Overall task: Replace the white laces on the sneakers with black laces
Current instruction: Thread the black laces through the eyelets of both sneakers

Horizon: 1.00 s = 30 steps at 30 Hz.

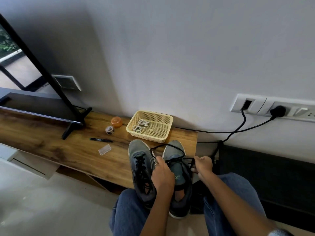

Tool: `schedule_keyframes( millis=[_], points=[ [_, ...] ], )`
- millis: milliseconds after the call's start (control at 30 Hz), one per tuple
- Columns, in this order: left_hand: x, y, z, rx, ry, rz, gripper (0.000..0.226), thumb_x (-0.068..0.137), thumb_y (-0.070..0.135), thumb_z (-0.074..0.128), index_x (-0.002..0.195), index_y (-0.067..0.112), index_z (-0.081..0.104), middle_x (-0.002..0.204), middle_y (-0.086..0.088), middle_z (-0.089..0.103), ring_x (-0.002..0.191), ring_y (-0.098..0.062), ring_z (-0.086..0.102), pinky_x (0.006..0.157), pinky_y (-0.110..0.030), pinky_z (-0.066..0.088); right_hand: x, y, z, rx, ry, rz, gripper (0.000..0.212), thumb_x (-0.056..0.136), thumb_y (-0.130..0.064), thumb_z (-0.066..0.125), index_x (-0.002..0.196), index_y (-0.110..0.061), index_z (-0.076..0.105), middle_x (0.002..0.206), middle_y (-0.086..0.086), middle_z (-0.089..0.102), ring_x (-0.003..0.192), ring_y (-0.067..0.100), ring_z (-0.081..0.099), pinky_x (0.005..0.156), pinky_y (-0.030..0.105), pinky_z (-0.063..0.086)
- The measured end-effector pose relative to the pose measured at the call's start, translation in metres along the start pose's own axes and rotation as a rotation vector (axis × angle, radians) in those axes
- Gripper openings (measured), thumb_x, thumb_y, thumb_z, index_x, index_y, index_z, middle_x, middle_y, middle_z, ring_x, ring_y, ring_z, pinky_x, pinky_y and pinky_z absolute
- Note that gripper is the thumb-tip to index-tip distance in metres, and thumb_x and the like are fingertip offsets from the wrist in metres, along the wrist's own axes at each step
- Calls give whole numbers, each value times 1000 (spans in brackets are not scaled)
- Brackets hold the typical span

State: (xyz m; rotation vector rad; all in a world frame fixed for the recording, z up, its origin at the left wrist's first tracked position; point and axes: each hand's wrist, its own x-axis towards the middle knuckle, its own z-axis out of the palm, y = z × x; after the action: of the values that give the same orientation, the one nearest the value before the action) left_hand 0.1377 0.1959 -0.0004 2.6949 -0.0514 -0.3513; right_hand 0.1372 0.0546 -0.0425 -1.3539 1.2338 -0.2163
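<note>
We are pinching the thin black lace (pixel 167 147) in both hands, left hand (pixel 162 174) and right hand (pixel 202 165), threading the right grey mesh sneaker (pixel 179 184) on the wooden bench (pixel 68 147); the left grey sneaker (pixel 140 166) looks laced, and the white laces (pixel 141 126) are lying in the beige plastic basket (pixel 150 136).

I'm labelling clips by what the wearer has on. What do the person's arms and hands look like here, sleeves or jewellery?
Both forearms are bare, with no sleeves in view. The left hand seems to wear a thin ring on one finger; it is small, so I am not sure. The right hand shows no ring, watch or glove. Blue jeans cover the legs.
</note>
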Motion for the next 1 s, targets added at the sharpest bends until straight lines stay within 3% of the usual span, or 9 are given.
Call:
schedule_keyframes(
  millis=[133,267,400,500,633,733,800,900,1000],
  points=[
    [-1,1,-1,9,-1,2,47,91,7,47,133,6,26,114,-9,61,101,-24,65,76,-30,52,6,5,4,83,44,60,23,92,1,46,71,-7,39,68,10,41,51,20,41,33,22,39],
    [-2,2,-2,-1,0,2,40,91,6,46,128,7,30,112,-9,62,99,-25,65,76,-32,52,6,5,8,128,81,107,4,94,0,43,94,-1,47,81,17,48,52,21,42,27,15,33],
    [-3,2,-3,0,-8,5,33,91,5,45,121,9,33,111,-9,62,98,-26,65,75,-32,52,5,3,6,271,119,201,20,97,-2,42,115,5,47,98,19,51,61,25,50,40,30,48],
    [-3,2,-4,25,-9,11,37,92,6,44,127,8,33,114,-9,61,100,-25,65,76,-31,51,0,-1,4,229,102,198,25,98,-4,42,121,4,43,103,19,50,66,26,50,40,33,50],
    [-2,-1,-4,34,-14,27,35,96,10,38,131,7,32,118,-9,60,102,-25,64,75,-31,50,-15,-17,-10,-214,104,-103,19,92,-7,50,109,-3,43,111,19,53,89,30,52,72,40,47],
    [-2,-1,-6,-31,-34,21,33,98,17,38,130,9,36,119,-10,59,104,-25,62,74,-30,47,-22,-24,-25,-509,118,-452,16,85,-15,60,98,-14,52,107,4,52,105,25,46,83,37,36],
    [-3,-2,-8,-99,-45,27,32,98,30,46,123,11,41,113,-7,58,103,-24,61,73,-28,43,-27,-27,-26,-618,18,-593,4,86,-22,60,87,-18,60,98,-4,54,104,20,42,82,34,28],
    [-1,-3,-18,-299,13,-23,19,97,32,49,105,15,49,98,-2,57,90,-21,57,69,-28,39,-37,-23,-18,-814,-228,-648,18,87,-40,62,88,-24,67,95,-8,59,100,12,37,81,33,25],
    [8,-11,-33,-498,34,-139,17,97,22,47,94,10,58,86,-4,59,79,-20,54,64,-29,38,-47,-16,-7,-861,-289,-652,14,87,-38,64,90,-24,63,97,-6,61,97,15,53,86,33,38]
  ],
)
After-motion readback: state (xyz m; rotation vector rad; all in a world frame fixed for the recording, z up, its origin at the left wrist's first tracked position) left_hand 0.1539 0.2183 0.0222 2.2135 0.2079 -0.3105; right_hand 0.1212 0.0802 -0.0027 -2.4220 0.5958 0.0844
